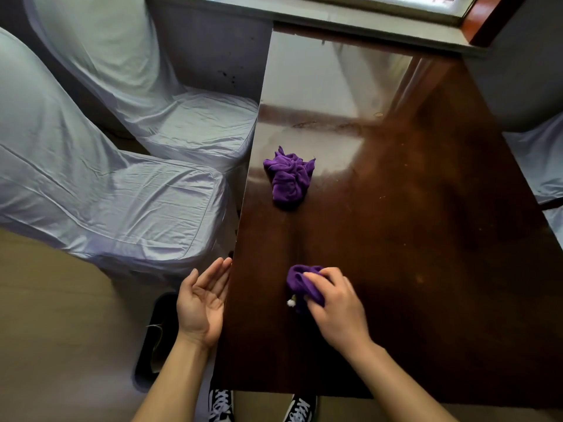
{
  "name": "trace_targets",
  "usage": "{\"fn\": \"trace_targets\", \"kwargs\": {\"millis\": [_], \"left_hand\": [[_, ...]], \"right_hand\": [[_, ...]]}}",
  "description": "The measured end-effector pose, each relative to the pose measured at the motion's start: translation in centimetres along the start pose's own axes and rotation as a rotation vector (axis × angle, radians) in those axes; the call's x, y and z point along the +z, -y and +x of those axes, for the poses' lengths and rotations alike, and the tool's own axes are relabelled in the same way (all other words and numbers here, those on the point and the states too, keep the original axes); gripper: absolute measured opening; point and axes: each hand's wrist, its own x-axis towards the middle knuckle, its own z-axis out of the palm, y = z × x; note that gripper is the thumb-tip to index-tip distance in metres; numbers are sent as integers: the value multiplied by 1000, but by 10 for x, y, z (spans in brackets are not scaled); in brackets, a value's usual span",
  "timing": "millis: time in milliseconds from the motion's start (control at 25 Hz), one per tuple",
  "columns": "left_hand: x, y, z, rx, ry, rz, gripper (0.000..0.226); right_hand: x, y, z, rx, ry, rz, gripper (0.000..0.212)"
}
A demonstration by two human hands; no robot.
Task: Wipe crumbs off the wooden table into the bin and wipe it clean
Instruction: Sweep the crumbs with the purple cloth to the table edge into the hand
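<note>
My right hand [336, 309] presses a bunched purple cloth [300, 280] onto the dark glossy wooden table [411, 239], close to its near left corner. A small white crumb [291, 303] lies just left of that cloth. My left hand [202, 306] is open, palm up and cupped, held against the table's left edge. Below it on the floor stands a dark bin [155, 336] with something pale inside. A second crumpled purple cloth [289, 178] lies loose farther up the table, near the left edge. Fine specks dot the table's right side.
Two chairs in pale fabric covers [137, 193] [195, 117] stand along the table's left side. Another covered chair [542, 156] is at the right. A window sill [365, 22] borders the far end. My shoes [221, 405] show under the near edge.
</note>
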Motion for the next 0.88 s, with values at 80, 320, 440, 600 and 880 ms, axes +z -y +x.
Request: {"fn": "trace_targets", "kwargs": {"millis": [80,320,440,600,880], "left_hand": [[-1,1,0,-2,13,-36,54],[-2,2,-2,4,6,-77,53],[-1,4,-2,11,-11,-64,52],[-1,4,-3,9,-24,-55,52],[2,3,-3,2,-61,-81,49]], "right_hand": [[-1,8,-3,-34,1,94,38],[-37,-38,-24,387,-167,164,36],[-24,-25,-41,433,-91,26,41],[13,27,-50,362,-92,32,38],[32,71,-39,379,-223,474,29]]}}
